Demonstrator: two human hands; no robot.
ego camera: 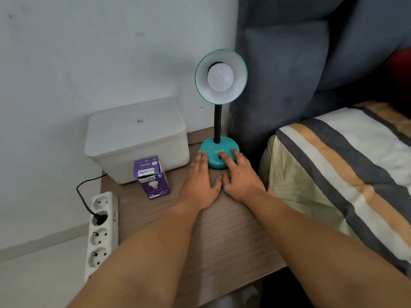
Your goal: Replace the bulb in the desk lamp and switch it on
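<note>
A teal desk lamp stands at the back of a wooden bedside table (222,236). Its shade (202,70) faces me with a white bulb (220,77) screwed in, unlit. A black flexible neck (217,124) runs down to the round teal base (216,151). My left hand (199,182) lies flat on the table, fingertips touching the base's left side. My right hand (239,176) also lies flat, its fingers resting on the front of the base, covering the black switch area. A purple bulb box (152,176) stands with its top flap open, left of my left hand.
A white lidded plastic box (136,138) sits behind the bulb box. A white power strip (101,232) leans at the table's left edge with a black plug (100,217) in it. A striped pillow (347,174) and grey headboard (289,74) lie to the right.
</note>
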